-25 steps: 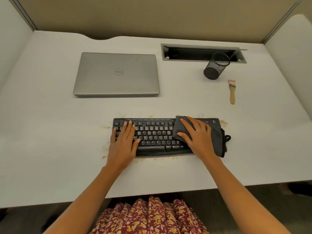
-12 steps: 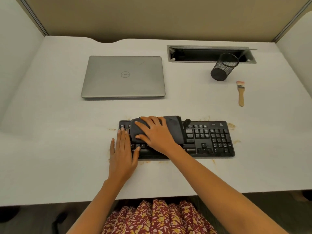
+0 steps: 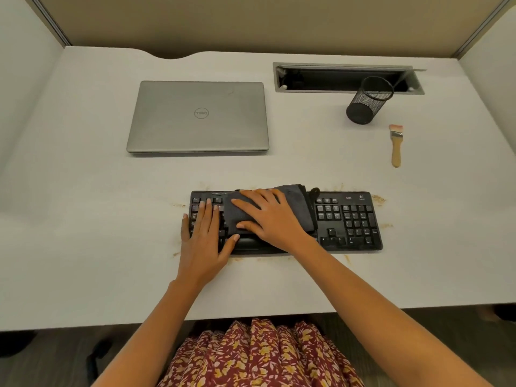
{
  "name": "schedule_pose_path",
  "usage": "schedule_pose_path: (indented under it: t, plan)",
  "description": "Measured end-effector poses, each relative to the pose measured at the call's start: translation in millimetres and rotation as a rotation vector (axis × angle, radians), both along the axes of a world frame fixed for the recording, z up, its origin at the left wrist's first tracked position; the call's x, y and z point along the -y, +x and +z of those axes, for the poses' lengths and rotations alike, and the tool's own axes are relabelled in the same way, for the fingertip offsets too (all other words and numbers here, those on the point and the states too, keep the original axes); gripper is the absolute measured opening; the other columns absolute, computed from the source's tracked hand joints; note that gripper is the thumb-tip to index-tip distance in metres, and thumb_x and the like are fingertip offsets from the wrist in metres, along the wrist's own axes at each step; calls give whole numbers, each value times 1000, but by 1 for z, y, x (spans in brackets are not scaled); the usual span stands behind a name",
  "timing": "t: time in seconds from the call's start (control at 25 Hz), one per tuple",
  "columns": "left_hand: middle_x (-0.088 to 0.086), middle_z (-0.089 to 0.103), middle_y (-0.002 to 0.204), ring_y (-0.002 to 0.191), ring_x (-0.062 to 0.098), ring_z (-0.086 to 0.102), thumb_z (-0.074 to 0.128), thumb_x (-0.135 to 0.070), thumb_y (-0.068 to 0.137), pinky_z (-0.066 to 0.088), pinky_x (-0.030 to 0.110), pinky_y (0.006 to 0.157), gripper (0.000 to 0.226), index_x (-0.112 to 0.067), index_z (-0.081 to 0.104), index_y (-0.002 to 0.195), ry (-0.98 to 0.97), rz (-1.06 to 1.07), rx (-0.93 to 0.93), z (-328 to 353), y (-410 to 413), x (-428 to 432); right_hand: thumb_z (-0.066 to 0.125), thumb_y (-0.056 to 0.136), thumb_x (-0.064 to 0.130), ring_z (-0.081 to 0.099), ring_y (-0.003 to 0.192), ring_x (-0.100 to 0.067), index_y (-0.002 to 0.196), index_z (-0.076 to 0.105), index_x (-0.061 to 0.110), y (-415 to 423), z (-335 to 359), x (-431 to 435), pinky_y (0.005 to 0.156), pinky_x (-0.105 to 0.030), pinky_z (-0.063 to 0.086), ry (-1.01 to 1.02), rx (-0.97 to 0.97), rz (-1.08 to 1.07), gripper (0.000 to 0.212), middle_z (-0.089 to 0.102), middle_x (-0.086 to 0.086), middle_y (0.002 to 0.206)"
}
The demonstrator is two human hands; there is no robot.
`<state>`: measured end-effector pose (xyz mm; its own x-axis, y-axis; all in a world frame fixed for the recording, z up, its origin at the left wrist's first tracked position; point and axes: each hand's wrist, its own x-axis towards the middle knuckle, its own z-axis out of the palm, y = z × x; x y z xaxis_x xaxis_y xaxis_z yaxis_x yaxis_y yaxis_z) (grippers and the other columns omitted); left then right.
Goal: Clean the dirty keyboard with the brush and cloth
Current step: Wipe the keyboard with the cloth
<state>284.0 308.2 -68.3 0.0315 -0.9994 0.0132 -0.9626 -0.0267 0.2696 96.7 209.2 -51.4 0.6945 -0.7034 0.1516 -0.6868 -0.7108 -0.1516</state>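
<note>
A black keyboard lies on the white desk, with brown crumbs scattered around its edges. A folded dark grey cloth covers its left-middle keys. My right hand presses flat on the cloth with fingers spread. My left hand rests flat on the keyboard's left end, fingers straight. A small wooden-handled brush lies on the desk far to the right, apart from both hands.
A closed silver laptop sits behind the keyboard at left. A black mesh pen cup stands by an open cable tray at the back right. Partition walls enclose the desk on three sides.
My right hand swept the cloth from the keyboard's right end to its left-middle, then shifted slightly right. My left hand stayed on the left end.
</note>
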Motion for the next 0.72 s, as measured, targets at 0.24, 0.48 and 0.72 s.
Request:
schedule_pose_path:
  t: [0.24, 0.48, 0.72]
  plan:
    - [1, 3, 164, 151, 13, -9, 19, -71, 91, -11, 48, 120, 87, -15, 18, 157, 64, -163, -7, 3, -11, 24, 43, 96, 56, 42, 128, -23, 142, 46, 29, -86, 2, -6, 106, -47, 31, 14, -21, -96, 54, 44, 1, 148]
    - [0, 5, 164, 151, 13, -6, 16, -67, 95, -2, 51, 122, 81, -15, 16, 157, 78, -232, 2, 3, -19, 38, 44, 96, 56, 44, 128, -25, 141, 49, 27, -109, -2, -33, 108, -48, 30, -20, 7, -137, 53, 46, 1, 148]
    - [-1, 15, 163, 151, 10, 2, 16, -52, 100, -1, 45, 121, 68, -14, 24, 155, 34, -230, -84, -1, -18, 39, 45, 96, 57, 46, 128, -24, 139, 51, 28, -70, -6, -53, 108, -50, 30, -45, 36, -142, 52, 48, 0, 146]
